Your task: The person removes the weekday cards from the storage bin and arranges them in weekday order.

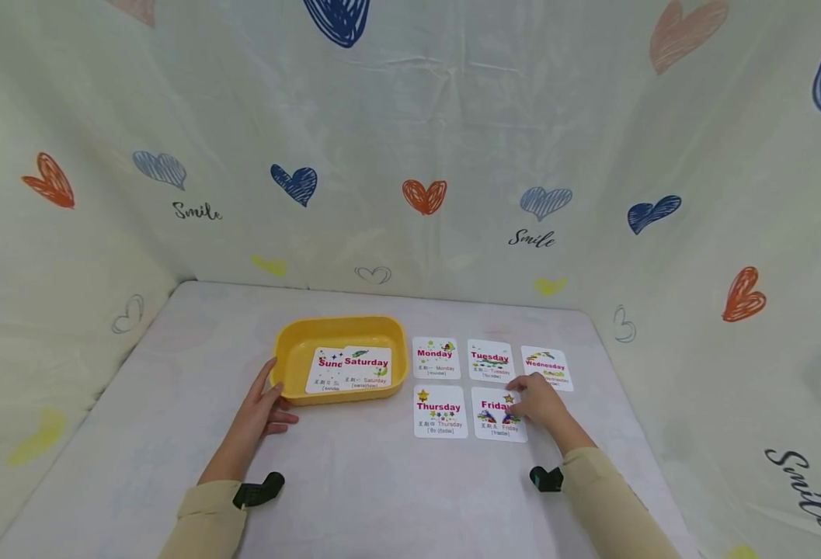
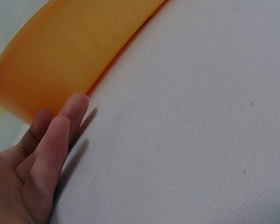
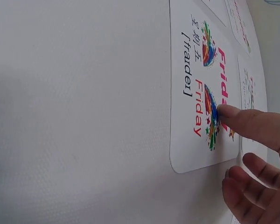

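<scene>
My left hand [image 1: 262,407] is at the near left corner of a yellow plastic tray [image 1: 340,400], its fingers against the rim and outer wall. In the left wrist view, several relaxed fingers [image 2: 53,144] lie beside the tray's wall [image 2: 60,60]. Inside the tray are a Sunday card [image 1: 321,376] and a Saturday card [image 1: 367,369], which overlaps it. My right hand [image 1: 541,404] is over the right part of a Friday card [image 1: 488,423], which lies flat on the table. Up close, one fingertip [image 3: 227,111] touches the print; the other visible fingers hang loosely beside the card.
A Monday card [image 1: 436,363], a Tuesday card [image 1: 490,366] and a Wednesday card [image 1: 546,363] form the back row. The Thursday card [image 1: 440,419] lies left of Friday. A pale cloth covers the table [image 1: 382,489]; heart-printed curtains [image 1: 396,132] enclose it.
</scene>
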Demonstrator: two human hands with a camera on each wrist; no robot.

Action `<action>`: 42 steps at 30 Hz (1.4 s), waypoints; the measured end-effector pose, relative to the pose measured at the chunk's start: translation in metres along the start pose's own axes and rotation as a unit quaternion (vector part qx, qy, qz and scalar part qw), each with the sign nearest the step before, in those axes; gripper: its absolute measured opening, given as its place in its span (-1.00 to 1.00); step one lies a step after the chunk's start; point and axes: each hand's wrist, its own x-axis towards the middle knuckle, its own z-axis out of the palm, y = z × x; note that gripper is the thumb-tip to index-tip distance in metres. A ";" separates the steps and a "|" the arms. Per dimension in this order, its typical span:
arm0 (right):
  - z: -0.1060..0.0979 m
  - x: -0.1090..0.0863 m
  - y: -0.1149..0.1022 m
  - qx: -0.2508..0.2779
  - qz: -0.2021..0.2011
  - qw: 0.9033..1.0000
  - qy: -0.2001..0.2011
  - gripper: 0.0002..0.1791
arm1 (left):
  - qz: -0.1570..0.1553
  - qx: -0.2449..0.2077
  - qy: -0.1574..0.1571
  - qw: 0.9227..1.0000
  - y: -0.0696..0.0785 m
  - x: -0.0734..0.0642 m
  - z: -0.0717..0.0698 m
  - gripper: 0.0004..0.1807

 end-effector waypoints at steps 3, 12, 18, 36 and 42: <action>0.001 -0.003 -0.003 0.006 -0.007 1.000 0.008 -0.53 | -0.002 0.000 -0.001 1.000 -0.001 0.000 0.000 -0.30; -0.005 -0.008 -0.045 0.082 -0.059 0.995 0.000 -0.48 | -0.002 -0.005 -0.001 1.000 0.001 0.000 0.001 -0.31; -0.002 -0.016 -0.078 0.136 -0.116 0.983 -0.033 -0.48 | 0.001 0.001 -0.002 1.000 0.002 -0.003 0.001 -0.31; 0.016 -0.007 -0.167 0.158 -0.242 0.950 -0.121 -0.48 | -0.002 -0.015 0.004 1.000 0.001 -0.001 0.000 -0.33; 0.028 0.004 -0.183 0.160 -0.270 0.937 -0.155 -0.51 | -0.004 -0.011 0.005 1.000 0.000 -0.001 0.001 -0.33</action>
